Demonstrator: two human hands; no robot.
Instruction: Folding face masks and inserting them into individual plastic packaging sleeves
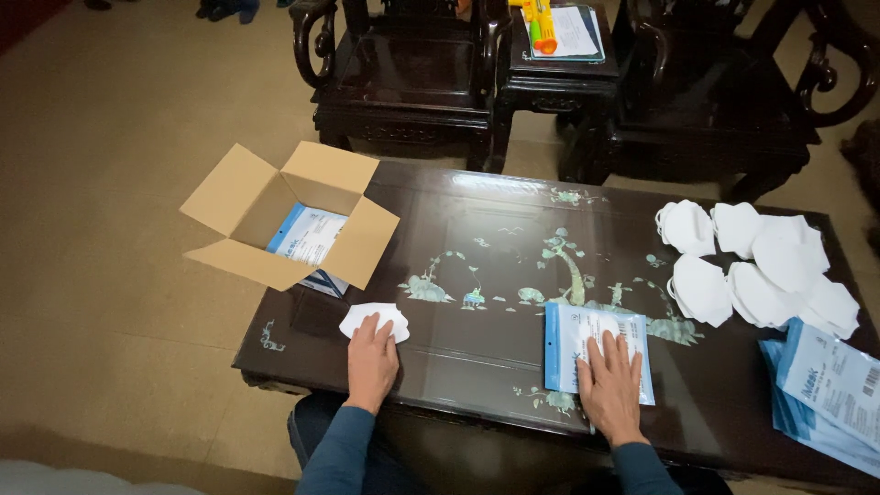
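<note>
My left hand (pixel 371 357) rests flat on a folded white face mask (pixel 378 317) near the table's front left. My right hand (pixel 610 385) lies flat, fingers spread, on a blue and white mask pouch (pixel 573 335) at the front middle of the dark table (pixel 486 266). Neither hand grips anything; both press down from above.
An open cardboard box (pixel 284 215) with pouches inside sits on the table's left corner. A heap of white masks (pixel 761 266) lies at the right, with a stack of blue pouches (pixel 825 390) in front of it. Dark wooden chairs (pixel 403 73) and a side table stand behind.
</note>
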